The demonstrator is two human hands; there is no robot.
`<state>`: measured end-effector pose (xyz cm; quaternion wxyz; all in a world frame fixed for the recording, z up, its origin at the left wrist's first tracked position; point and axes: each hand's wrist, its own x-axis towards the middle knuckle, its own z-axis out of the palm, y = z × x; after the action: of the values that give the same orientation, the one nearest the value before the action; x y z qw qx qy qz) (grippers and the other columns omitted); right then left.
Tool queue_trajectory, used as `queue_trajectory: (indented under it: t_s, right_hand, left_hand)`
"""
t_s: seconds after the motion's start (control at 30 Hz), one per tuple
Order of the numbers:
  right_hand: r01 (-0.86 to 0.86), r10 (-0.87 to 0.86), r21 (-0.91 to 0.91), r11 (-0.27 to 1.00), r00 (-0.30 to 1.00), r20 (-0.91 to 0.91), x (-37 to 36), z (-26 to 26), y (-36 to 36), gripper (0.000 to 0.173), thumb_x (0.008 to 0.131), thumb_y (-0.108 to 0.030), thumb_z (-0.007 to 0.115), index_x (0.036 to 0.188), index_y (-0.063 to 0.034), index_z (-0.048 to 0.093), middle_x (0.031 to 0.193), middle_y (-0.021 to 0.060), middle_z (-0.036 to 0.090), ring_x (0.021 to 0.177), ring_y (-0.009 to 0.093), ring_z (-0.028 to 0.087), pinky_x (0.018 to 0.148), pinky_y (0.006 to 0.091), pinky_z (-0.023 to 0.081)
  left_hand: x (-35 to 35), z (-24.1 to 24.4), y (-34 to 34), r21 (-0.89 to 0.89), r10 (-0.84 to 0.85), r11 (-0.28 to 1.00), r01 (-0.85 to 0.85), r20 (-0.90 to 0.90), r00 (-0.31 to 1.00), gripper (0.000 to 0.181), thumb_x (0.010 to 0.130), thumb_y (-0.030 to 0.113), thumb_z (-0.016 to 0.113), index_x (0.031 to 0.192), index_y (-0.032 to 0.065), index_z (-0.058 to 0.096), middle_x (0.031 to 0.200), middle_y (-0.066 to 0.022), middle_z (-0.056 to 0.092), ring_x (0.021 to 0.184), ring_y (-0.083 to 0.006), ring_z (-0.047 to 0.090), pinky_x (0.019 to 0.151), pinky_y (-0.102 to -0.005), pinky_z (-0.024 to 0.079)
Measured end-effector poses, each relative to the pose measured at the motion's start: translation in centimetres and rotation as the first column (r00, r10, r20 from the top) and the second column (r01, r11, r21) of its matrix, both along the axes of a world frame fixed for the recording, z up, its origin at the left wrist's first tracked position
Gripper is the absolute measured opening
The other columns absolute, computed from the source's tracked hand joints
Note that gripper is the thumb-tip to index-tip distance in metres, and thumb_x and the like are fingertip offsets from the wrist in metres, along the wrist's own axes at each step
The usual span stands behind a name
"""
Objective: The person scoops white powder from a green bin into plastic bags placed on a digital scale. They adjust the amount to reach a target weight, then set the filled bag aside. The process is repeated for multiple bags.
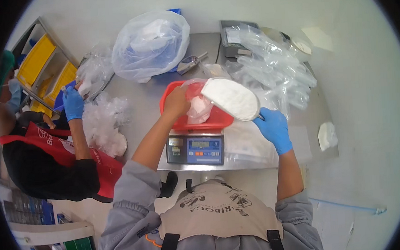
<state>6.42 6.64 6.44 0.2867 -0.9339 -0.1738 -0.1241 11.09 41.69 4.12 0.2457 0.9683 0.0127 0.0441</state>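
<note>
My left hand, bare, grips the rim of a clear plastic bag with white powder inside. The bag rests in a red plastic tray on top of a digital weighing scale, whose display is lit. In a blue glove, my right hand holds the handle of a metal scoop. White powder fills the scoop, which is held over the tray's right side. The scoop's front edge is close to the bag's mouth; whether they touch I cannot tell.
A large translucent bag stands at the back of the steel table, beside another metal scoop. Piled clear bags lie back right by a grey bin. At the left works a person in a red apron, near yellow bins.
</note>
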Motion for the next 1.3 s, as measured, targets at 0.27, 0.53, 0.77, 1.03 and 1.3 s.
queue_trajectory:
  t_s: [0.27, 0.53, 0.77, 1.03, 1.3]
  right_hand:
    - [-0.297, 0.355, -0.449, 0.842, 0.934, 0.047, 9.0, 0.1, 7.1, 0.03, 0.084, -0.041, 0.071, 0.081, -0.0115, 0.071, 0.077, 0.0153, 0.07, 0.073, 0.035, 0.069, 0.065, 0.0471, 0.053]
    - [-0.319, 0.308, -0.366, 0.874, 0.947, -0.09, 9.2, 0.1, 4.9, 0.032, 0.081, -0.044, 0.074, 0.081, -0.012, 0.073, 0.077, 0.015, 0.07, 0.073, 0.037, 0.067, 0.066, 0.0467, 0.053]
    - [-0.235, 0.207, -0.21, 0.949, 0.967, -0.148, 7.4, 0.4, 1.6, 0.031, 0.082, -0.04, 0.075, 0.09, -0.0102, 0.076, 0.078, 0.0176, 0.068, 0.071, 0.038, 0.066, 0.065, 0.045, 0.052]
    - [-0.141, 0.106, -0.124, 0.982, 0.962, -0.253, 4.5, 4.1, 2.2, 0.03, 0.082, -0.032, 0.075, 0.097, -0.0061, 0.075, 0.074, 0.02, 0.064, 0.065, 0.038, 0.062, 0.062, 0.0397, 0.049]
    - [-0.144, 0.12, -0.217, 0.966, 0.985, -0.12, 4.6, 3.5, 3.5, 0.028, 0.08, -0.034, 0.076, 0.086, -0.0062, 0.073, 0.07, 0.0176, 0.065, 0.062, 0.036, 0.062, 0.06, 0.0405, 0.049]
  left_hand:
    - [-3.2, -0.8, 1.3, 0.019, -0.001, 1.0, -0.001, 0.113, 0.994, 0.057, 0.081, 0.007, 0.063, 0.136, 0.0192, 0.06, 0.148, -0.0201, 0.049, 0.128, -0.0378, 0.056, 0.106, -0.0454, 0.047]
    - [-2.0, -2.7, 1.6, 0.185, -0.246, 0.96, 0.209, 0.212, 0.946, 0.041, 0.079, 0.009, 0.068, 0.118, 0.0201, 0.074, 0.156, -0.0221, 0.04, 0.143, -0.0486, 0.037, 0.117, -0.0506, 0.033]
    - [-2.3, 0.4, 2.9, -0.051, -0.205, 0.969, 0.242, 0.38, 0.902, 0.028, 0.082, 0.01, 0.068, 0.109, 0.0131, 0.075, 0.147, -0.0186, 0.052, 0.134, -0.0398, 0.049, 0.111, -0.0453, 0.04]
    - [-2.9, 3.6, 4.6, -0.24, -0.096, 0.945, 0.221, 0.441, 0.892, 0.023, 0.084, 0.011, 0.069, 0.106, 0.0085, 0.073, 0.13, -0.0155, 0.065, 0.116, -0.0339, 0.063, 0.099, -0.0426, 0.05]
    - [-1.9, 2.0, 3.1, 0.041, -0.519, 0.838, 0.545, 0.371, 0.77, 0.04, 0.075, 0.0, 0.063, 0.109, 0.0144, 0.075, 0.147, -0.0173, 0.052, 0.137, -0.0389, 0.046, 0.113, -0.0474, 0.039]
